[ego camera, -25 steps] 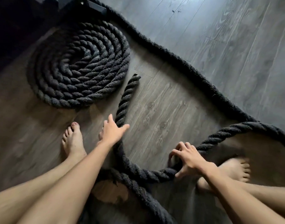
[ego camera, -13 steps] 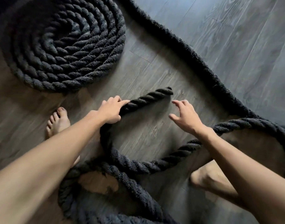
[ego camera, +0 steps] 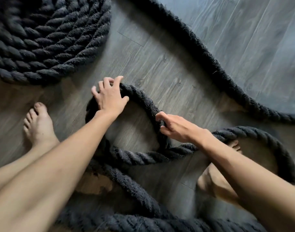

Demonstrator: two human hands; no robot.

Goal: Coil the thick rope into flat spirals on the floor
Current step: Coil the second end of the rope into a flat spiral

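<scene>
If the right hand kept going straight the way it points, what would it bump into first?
Most likely the left hand, holding the far side of the rope loop that the right hand grips.

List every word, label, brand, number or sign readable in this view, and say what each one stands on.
None: no word, label, brand, number or sign shows anywhere in the head view.
The thick rope, the coiled spiral and the wood-grain floor bear no print or tag. The left hand and right hand, both holding the rope, carry nothing written.
</scene>
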